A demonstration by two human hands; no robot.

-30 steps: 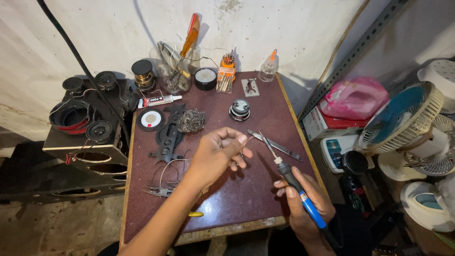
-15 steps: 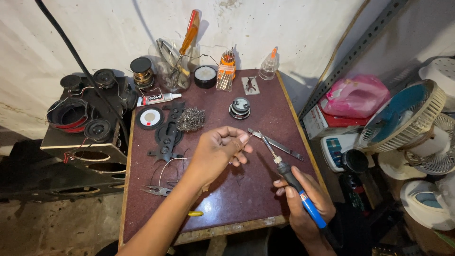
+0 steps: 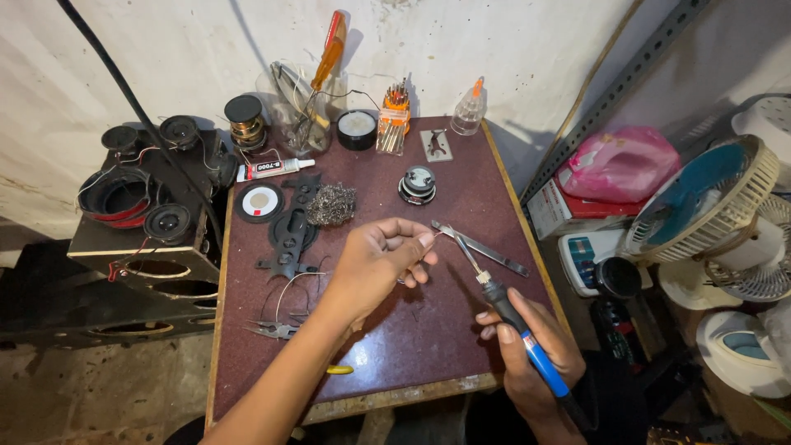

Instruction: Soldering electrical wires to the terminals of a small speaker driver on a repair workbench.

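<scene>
Right hand [image 3: 531, 350] gripping soldering iron [image 3: 515, 334] (left hand [image 3: 375, 264] pinching wire [image 3: 441, 234]); screwdriver [image 3: 328, 58] in jar [image 3: 292, 115].

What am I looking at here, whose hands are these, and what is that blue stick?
There is one picture, taken by a camera worn on a person's head, looking down at their own two bare hands over a small dark red table. The right hand grips a soldering iron by its blue handle, with the metal tip pointing up toward the other hand. The left hand pinches something thin at its fingertips, likely a wire, too small to tell. On the table lie tweezers, a wad of steel wool, a glue tube, black plastic parts and pliers. Loudspeakers sit to the left, fans to the right.
</scene>
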